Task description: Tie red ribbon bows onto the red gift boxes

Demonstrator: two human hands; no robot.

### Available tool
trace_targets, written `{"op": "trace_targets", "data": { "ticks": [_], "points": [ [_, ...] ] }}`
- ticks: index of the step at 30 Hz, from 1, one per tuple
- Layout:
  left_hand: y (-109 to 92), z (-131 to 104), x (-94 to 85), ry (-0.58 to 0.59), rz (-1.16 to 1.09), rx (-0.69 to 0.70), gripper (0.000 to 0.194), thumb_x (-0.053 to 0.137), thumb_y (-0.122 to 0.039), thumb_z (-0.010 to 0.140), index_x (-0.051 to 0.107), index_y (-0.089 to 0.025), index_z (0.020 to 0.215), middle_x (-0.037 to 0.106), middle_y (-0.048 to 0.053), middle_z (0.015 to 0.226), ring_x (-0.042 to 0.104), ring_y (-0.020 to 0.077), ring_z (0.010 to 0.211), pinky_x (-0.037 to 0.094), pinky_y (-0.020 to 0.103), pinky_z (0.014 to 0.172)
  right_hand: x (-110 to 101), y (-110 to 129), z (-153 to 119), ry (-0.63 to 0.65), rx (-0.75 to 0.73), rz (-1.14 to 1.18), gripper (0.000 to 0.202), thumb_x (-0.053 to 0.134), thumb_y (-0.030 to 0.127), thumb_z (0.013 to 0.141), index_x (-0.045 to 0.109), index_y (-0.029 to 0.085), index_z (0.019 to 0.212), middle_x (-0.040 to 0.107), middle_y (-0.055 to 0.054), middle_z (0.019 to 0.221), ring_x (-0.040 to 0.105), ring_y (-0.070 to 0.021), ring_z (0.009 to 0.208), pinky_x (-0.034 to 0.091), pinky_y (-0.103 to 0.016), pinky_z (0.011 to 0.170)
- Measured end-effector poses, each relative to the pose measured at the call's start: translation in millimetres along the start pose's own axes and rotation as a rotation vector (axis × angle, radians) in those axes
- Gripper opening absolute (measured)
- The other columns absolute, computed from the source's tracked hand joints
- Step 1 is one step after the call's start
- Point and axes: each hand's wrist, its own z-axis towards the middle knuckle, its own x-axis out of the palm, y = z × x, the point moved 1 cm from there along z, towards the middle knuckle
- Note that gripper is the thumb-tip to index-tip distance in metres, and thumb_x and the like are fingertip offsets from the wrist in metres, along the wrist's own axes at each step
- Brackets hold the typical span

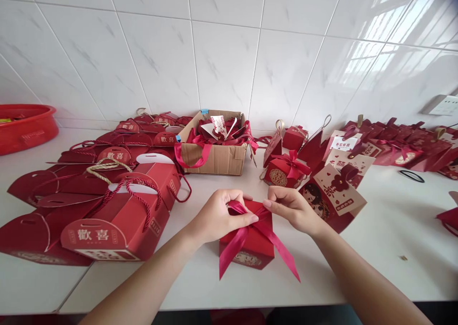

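Note:
A small red gift box [263, 247] with a gold pattern on its front stands near the table's front edge. Across its top runs a crimson satin ribbon [282, 256], whose two tails hang down over the front. My left hand [229, 215] pinches a loop of this ribbon between thumb and fingers at the top left of the box. At the top right, my right hand [291, 208] has thumb and forefinger closed on the ribbon near the knot. The knot is partly hidden by my fingers.
Red candy boxes with rope handles [114, 215] crowd the left. Behind stands a cardboard box [214, 160] of ribbons and cards. A ribboned red box [282, 170] and printed gift bags [336, 191] are at right. A black ring [411, 176] and red basin [26, 129] lie farther out.

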Motion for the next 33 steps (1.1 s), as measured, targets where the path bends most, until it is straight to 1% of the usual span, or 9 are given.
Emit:
{"op": "trace_targets", "data": {
  "ticks": [12, 18, 21, 24, 25, 27, 29, 31, 33],
  "points": [
    [-1.8, -0.5, 2.1, 0.034, 0.044, 0.023, 0.028, 0.071, -0.028, 0.072, 0.046, -0.021, 0.06, 0.07, 0.005, 0.081, 0.059, 0.0243, 0.114, 0.049, 0.032, 0.085, -7.4, 4.9, -0.7, -0.022, -0.068, -0.129, 0.035, 0.06, 0.04, 0.085, 0.048, 0.018, 0.06, 0.04, 0.004, 0.059, 0.036, -0.01, 0.056, 0.029, -0.025, 0.052],
    [-0.4, -1.6, 1.9, 0.02, 0.069, 0.022, 0.027, 0.073, -0.032, 0.07, 0.051, -0.02, 0.062, 0.068, 0.005, 0.08, 0.059, 0.0263, 0.113, 0.049, 0.031, 0.083, -0.1, -12.6, 3.7, -0.033, -0.018, 0.051, 0.041, 0.058, 0.049, 0.084, 0.044, 0.018, 0.06, 0.037, 0.004, 0.059, 0.033, -0.01, 0.057, 0.03, -0.025, 0.052],
    [-2.8, 0.8, -2.0, 0.037, 0.122, 0.044, 0.025, 0.073, -0.037, 0.07, 0.056, -0.019, 0.072, 0.068, 0.004, 0.089, 0.061, 0.0247, 0.107, 0.047, 0.034, 0.089, 0.6, -18.2, 5.7, -0.041, -0.023, 0.087, 0.046, 0.042, 0.056, 0.091, 0.048, 0.018, 0.066, 0.04, 0.002, 0.062, 0.036, -0.0111, 0.057, 0.034, -0.026, 0.055],
    [-9.9, -3.5, -14.8, -0.003, 0.246, 0.07, 0.037, 0.074, -0.043, 0.069, 0.058, -0.022, 0.094, 0.062, 0.006, 0.114, 0.058, 0.0247, 0.109, 0.043, 0.037, 0.097, -1.8, -11.6, 2.0, -0.059, -0.079, 0.11, 0.051, 0.03, 0.06, 0.092, 0.058, 0.018, 0.087, 0.049, -0.003, 0.079, 0.047, -0.015, 0.071, 0.041, -0.029, 0.065],
    [-12.4, -9.4, -20.1, -0.039, 0.301, 0.057, 0.046, 0.073, -0.046, 0.069, 0.056, -0.024, 0.106, 0.058, 0.007, 0.123, 0.054, 0.0263, 0.115, 0.041, 0.039, 0.099, -3.1, -7.0, -0.4, -0.052, -0.113, 0.104, 0.051, 0.032, 0.063, 0.091, 0.059, 0.019, 0.096, 0.052, -0.005, 0.087, 0.051, -0.0173, 0.08, 0.043, -0.031, 0.072],
    [-14.4, -30.2, -28.8, -0.135, 0.422, -0.004, 0.065, 0.068, -0.05, 0.073, 0.041, -0.03, 0.129, 0.046, 0.008, 0.138, 0.041, 0.0303, 0.129, 0.038, 0.044, 0.103, -6.4, 3.1, -5.8, 0.006, -0.186, 0.048, 0.053, 0.044, 0.066, 0.084, 0.055, 0.022, 0.112, 0.053, -0.009, 0.107, 0.051, -0.0232, 0.103, 0.043, -0.036, 0.087],
    [-9.8, -61.3, -31.2, -0.256, 0.569, -0.004, 0.069, 0.066, -0.049, 0.076, 0.035, -0.032, 0.135, 0.04, 0.01, 0.143, 0.03, 0.033, 0.136, 0.034, 0.048, 0.107, -10.7, 11.6, -10.8, 0.115, -0.217, -0.057, 0.066, 0.061, 0.063, 0.076, 0.046, 0.025, 0.127, 0.048, -0.011, 0.126, 0.045, -0.0277, 0.119, 0.039, -0.041, 0.098],
    [4.9, -95.0, -25.8, -0.307, 0.638, 0.066, 0.064, 0.064, -0.042, 0.079, 0.034, -0.034, 0.135, 0.04, 0.008, 0.143, 0.033, 0.0309, 0.135, 0.035, 0.044, 0.107, -14.6, 18.0, -15.6, 0.23, -0.194, -0.145, 0.085, 0.073, 0.055, 0.069, 0.033, 0.028, 0.139, 0.04, -0.012, 0.139, 0.043, -0.0288, 0.124, 0.039, -0.042, 0.101],
    [28.3, -121.4, -16.6, -0.356, 0.673, 0.118, 0.057, 0.059, -0.036, 0.082, 0.034, -0.035, 0.134, 0.045, 0.007, 0.138, 0.041, 0.0292, 0.129, 0.043, 0.041, 0.101, -14.4, 25.5, -21.4, 0.275, -0.154, -0.219, 0.098, 0.076, 0.051, 0.067, 0.022, 0.03, 0.146, 0.035, -0.013, 0.145, 0.043, -0.0287, 0.127, 0.04, -0.042, 0.102]
  ]
}}
